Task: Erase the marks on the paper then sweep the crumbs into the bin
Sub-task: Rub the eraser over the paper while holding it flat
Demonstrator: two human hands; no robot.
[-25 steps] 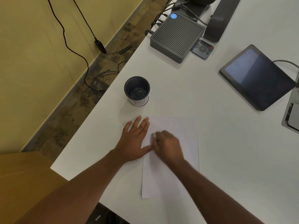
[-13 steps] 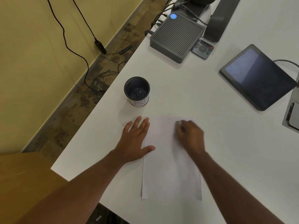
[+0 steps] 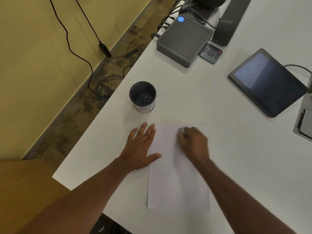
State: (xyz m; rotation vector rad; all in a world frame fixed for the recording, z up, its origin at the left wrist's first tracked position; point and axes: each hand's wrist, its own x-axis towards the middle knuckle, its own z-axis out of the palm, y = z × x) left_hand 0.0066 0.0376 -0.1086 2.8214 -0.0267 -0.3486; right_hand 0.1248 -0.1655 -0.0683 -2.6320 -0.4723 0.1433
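Note:
A white sheet of paper lies on the white table near its front edge. My left hand rests flat with fingers spread on the paper's left edge. My right hand is blurred over the paper's upper part, its fingers closed around a small pale eraser that touches the sheet. A few tiny dark crumbs lie just beyond the paper's top edge. A black mesh bin stands upright behind my left hand.
A grey ribbed box with cables and a small remote sit at the back. A dark tablet lies at the right, with a laptop corner beyond it. The table's left edge drops to the floor.
My right hand swept from the paper's left side to its right, then back toward the upper middle. My left hand stayed still on the paper.

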